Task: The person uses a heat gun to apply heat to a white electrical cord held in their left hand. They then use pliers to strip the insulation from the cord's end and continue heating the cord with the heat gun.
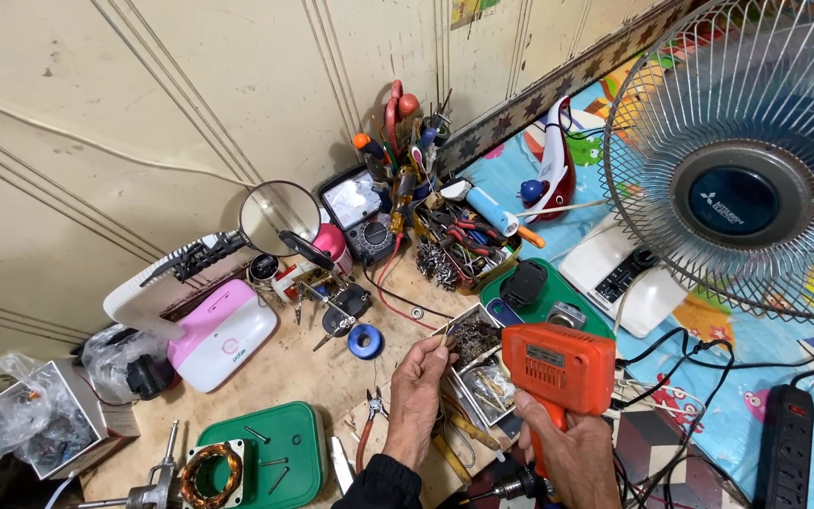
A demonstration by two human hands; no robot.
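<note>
Head cam, looking down at a pretty packed bench. Right hand (572,452) was wrapped tight round the grip of an orange soldering gun (558,368), held upright at the near edge. Left hand (418,388) sat just left of it, fingers pinched on something thin, too small to tell what, right over a small open box of bits (476,341). Not much free room: green tray (275,452) near left, blue solder spool (366,341) just beyond the left hand, tool box (463,250) farther back by the wall, big fan (746,160) crowding the right. Bare surface (303,372) only showed in a patch left of the hands.
</note>
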